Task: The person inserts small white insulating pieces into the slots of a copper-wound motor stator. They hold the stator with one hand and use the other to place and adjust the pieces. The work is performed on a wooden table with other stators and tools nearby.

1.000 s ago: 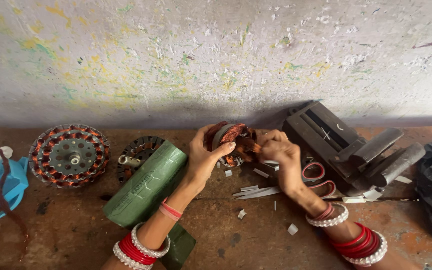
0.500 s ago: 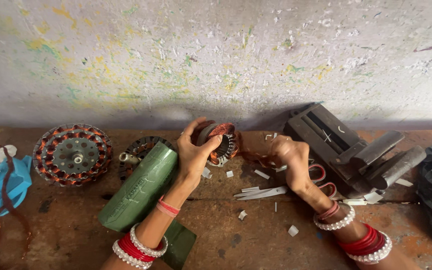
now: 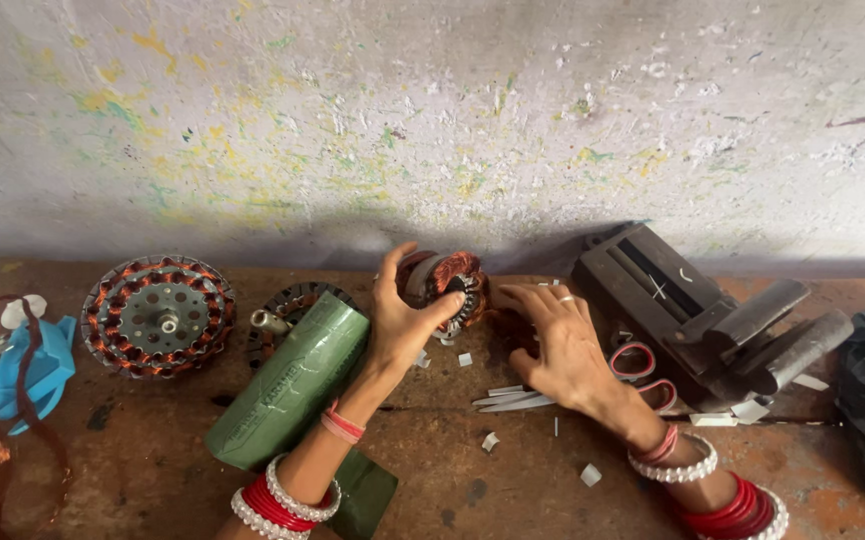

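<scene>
Two hands meet at a copper-wound stator (image 3: 443,285) standing on edge on the rusty surface (image 3: 513,470), its axis roughly level. Left hand (image 3: 405,320) clasps its rim with curled fingers; right hand (image 3: 558,345) rests beside it, fingers spread.

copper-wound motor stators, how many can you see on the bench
3: a round copper-wound stator lying flat at left, one partly hidden behind the green roll, one in the left hand. Others may be hidden.

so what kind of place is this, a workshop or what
Probably a small motor-winding or repair workshop: the left hand grips a copper-wound stator, another wound stator lies nearby, and a bench vice sits on the stained workbench.
</scene>
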